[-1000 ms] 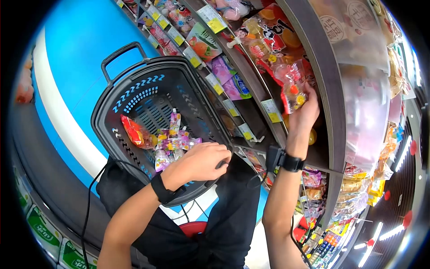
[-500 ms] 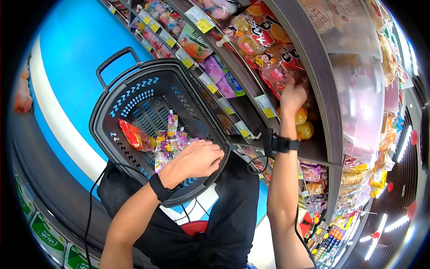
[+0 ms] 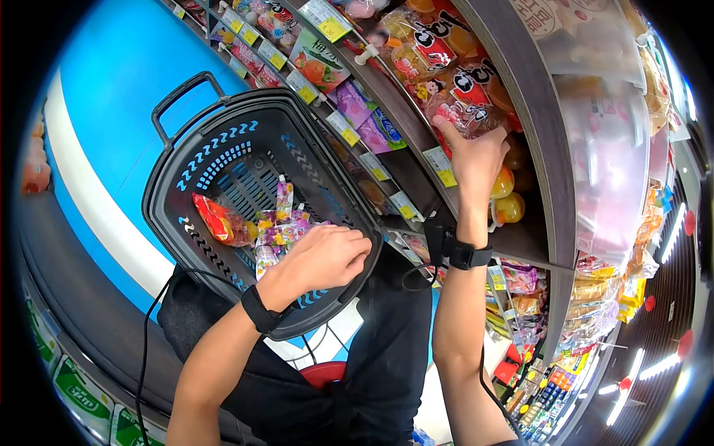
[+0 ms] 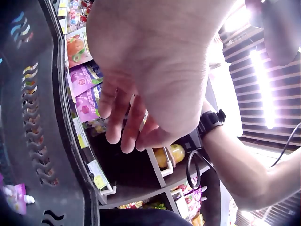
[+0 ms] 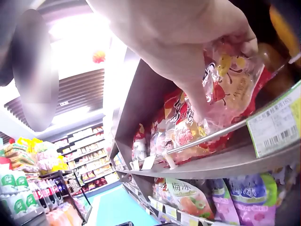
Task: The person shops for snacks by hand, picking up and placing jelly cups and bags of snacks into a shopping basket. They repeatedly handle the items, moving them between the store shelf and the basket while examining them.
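Observation:
My right hand point(image 3: 476, 156) is at the shelf, thumb and fingers around a clear-and-red bag of jelly point(image 5: 235, 87). The bag lies at the front rail among similar red bags point(image 3: 431, 48). In the right wrist view the thumb presses its near side while the fingertips reach over its top. My left hand point(image 3: 323, 256) hangs over the near right side of the black basket point(image 3: 301, 152), fingers loosely bent, with nothing in them. Inside the basket are a red snack bag point(image 3: 216, 219) and several small purple pouches point(image 3: 286, 232).
Orange-yellow round cups point(image 3: 509, 209) sit beside the bags on the shelf. A front rail point(image 5: 211, 134) with price tags point(image 5: 277, 125) runs along the shelf edge. Purple packets point(image 3: 364, 119) fill a neighbouring shelf. A cable point(image 3: 145, 357) hangs by the left arm.
The bag that the right hand held tilted at the shelf front now lies back among the others. The hand has shifted its hold on it. The left hand stays over the basket.

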A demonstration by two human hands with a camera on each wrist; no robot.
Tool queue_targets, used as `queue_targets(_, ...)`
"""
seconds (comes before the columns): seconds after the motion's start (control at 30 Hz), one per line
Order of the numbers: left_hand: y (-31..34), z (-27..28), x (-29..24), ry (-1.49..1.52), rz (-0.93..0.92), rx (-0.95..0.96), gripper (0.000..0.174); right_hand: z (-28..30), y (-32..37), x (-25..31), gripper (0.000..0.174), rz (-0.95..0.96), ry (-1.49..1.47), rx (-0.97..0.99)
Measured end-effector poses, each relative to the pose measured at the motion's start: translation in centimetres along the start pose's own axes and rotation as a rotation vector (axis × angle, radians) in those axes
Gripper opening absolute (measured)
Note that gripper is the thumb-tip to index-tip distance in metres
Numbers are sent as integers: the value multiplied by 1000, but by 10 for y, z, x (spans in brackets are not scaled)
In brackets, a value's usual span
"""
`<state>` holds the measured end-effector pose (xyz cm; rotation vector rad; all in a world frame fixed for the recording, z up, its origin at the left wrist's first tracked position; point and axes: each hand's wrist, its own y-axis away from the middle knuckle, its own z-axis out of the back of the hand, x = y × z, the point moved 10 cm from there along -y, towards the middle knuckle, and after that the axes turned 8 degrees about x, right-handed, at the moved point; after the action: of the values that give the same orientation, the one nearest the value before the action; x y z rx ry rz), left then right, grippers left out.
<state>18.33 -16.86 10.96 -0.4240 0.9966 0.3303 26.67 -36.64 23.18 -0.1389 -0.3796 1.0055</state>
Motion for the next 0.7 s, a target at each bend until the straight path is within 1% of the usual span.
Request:
queue_targets(0.1, -1, -3, 3, 0, 4, -3, 7, -15, -14, -17, 83, -123, 103, 130)
queue_targets(0.2, -1, -3, 1, 10, 2, -15, 7, -18, -4, -26, 80, -93, 25, -40)
queue_targets(0.33, 0, 1, 3, -7, 12, -25, 7, -19, 21, -21, 78, 15, -45, -138)
queue_targets(0.37, 0, 1, 3, -2, 19, -25, 7, -19, 27, -20, 73, 15, -51, -155)
queue_targets(0.47, -1, 3, 5, 3, 27, -30, 7, -6, 52, -2, 66, 137, -215, -118)
queue_targets(0.5, -1, 3, 7, 0, 31, -32, 7, 2, 65, 1, 59, 190, -195, -100)
queue_targets(0.53, 0, 4, 9, -2, 37, -33, 7, 16, 76, 4, 53, 248, -89, -141)
queue_targets(0.6, 1, 6, 10, -15, 44, -30, 7, 33, 83, -23, 53, 231, -15, -197)
queue_targets(0.63, 1, 6, 11, -22, 49, -30, 7, 41, 83, -37, 55, 225, -14, -249)
queue_targets(0.67, 1, 8, 13, -12, 55, -29, 7, 43, 80, -46, 66, 276, 60, -241)
queue_targets(0.7, 0, 9, 15, -6, 62, -26, 7, 45, 74, -54, 73, 273, 105, -199)
